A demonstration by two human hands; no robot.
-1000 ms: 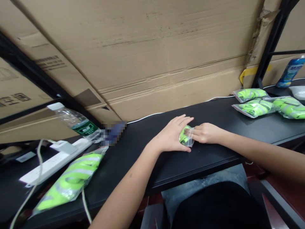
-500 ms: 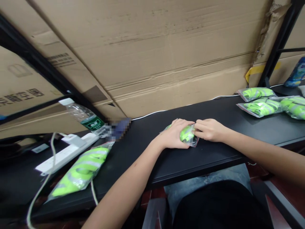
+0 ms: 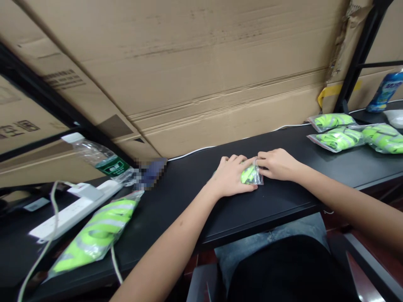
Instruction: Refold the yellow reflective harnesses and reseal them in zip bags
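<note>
A small clear plastic bag [image 3: 251,174] with neon green and silver reflective fabric folded inside lies on the black table before me, mostly covered by my left hand. My left hand [image 3: 233,175] spans the bag from above, thumb along the near side and fingers over the far side, gripping it against the tabletop. At the bag's right end, my right hand [image 3: 277,165] has its fingertips pinched together on the plastic edge. The fingertips of both hands meet there. What the left palm covers is hidden.
Similar bags [image 3: 340,139] lie together at the right; another bag [image 3: 97,230] lies at the left beside a white power strip [image 3: 75,214] and cable. A plastic water bottle [image 3: 100,157] leans there. Cardboard [image 3: 204,84] walls the back. A blue bottle [image 3: 385,92] stands far right.
My left hand has spread further over the bag and covers more of it. The right hand stays at the bag's right end. The view has shifted slightly to the right.
</note>
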